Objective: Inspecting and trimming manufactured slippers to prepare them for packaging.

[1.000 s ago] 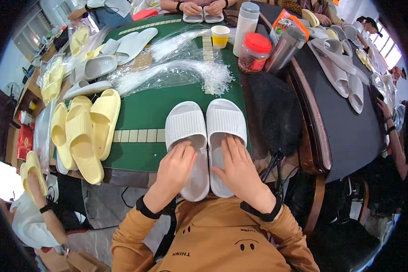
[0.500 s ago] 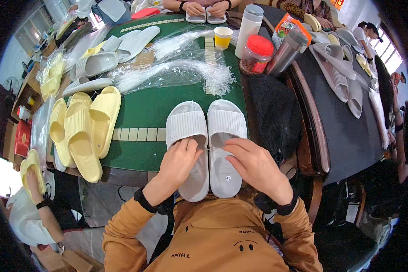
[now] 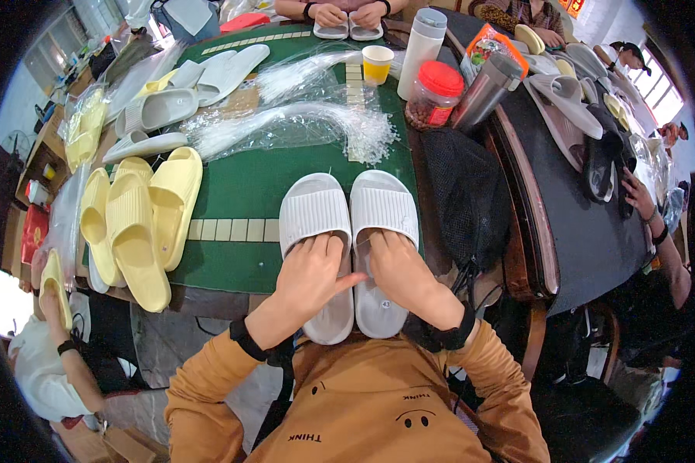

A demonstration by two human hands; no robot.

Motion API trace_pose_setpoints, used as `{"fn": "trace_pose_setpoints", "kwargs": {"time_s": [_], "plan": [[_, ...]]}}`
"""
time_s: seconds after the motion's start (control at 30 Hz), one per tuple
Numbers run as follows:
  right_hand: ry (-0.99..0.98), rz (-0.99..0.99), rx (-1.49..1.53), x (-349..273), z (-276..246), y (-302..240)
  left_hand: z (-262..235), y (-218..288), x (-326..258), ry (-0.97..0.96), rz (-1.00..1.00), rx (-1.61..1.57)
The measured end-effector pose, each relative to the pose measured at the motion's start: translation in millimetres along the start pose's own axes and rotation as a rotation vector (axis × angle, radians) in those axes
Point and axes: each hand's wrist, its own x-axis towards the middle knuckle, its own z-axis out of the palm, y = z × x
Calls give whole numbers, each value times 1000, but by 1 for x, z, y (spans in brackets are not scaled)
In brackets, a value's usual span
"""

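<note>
Currently both my hands are at the slippers. My left hand (image 3: pixel 309 279) is partly closed, fingers bent under the strap of the left slipper (image 3: pixel 314 212), thumb stretched toward the right slipper (image 3: pixel 384 202). My right hand (image 3: pixel 403 279) is half curled, fingers under that slipper's strap. The straps hide my fingertips and the right thumb is out of sight; whether either hand grips anything inside, I cannot tell.

The slippers stand side by side, soles down, toes pointing away from me. Their heels run past the line of the table's near edge, close to my shirt (image 3: pixel 363 401). A thin strand above the left strap is hard to make out.

Room to move lies leftward, over the green cloth (image 3: pixel 235 266), crossed by a row of tiles (image 3: pixel 235 230), as far as the yellow slippers (image 3: pixel 137 255), whose heels overhang the edge. Ahead, a shorter strip of cloth ends at the plastic strands (image 3: pixel 301 123). To the right it is tight: a mesh bag (image 3: pixel 467 197) lies just beside, with a jar (image 3: pixel 434 94) and flask (image 3: pixel 486 91) beyond.

At the far side, a co-worker's hands (image 3: pixel 330 15) hold grey slippers (image 3: pixel 363 31); that person is cut off by the frame.
</note>
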Motion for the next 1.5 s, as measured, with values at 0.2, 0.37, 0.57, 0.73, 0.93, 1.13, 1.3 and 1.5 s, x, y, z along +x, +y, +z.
{"fn": "trace_pose_setpoints", "kwargs": {"time_s": [0.2, 0.37, 0.57, 0.73, 0.93, 1.13, 1.3, 1.5], "plan": [[-2, 64, 162, 0, -4, 2, 13, 6, 12, 41, 31, 170], [-32, 28, 149, 1, -30, -12, 14, 12, 14, 57, -66, 156], [75, 154, 252, 24, -90, -9, 20, 9, 12, 132, -79, 78], [135, 271, 225, 89, -66, 74, 23, 9, 13, 190, -42, 88], [-89, 320, -65, 118, -30, 95, 23, 10, 11, 143, -67, 70], [-15, 237, 14, 128, -21, 89, 22, 11, 11, 168, -53, 50], [-2, -140, 42, 142, -17, 58, 27, 7, 8, 152, -38, 67], [-205, -304, -244, 152, -3, 54, 23, 10, 8, 144, -46, 48]]}}
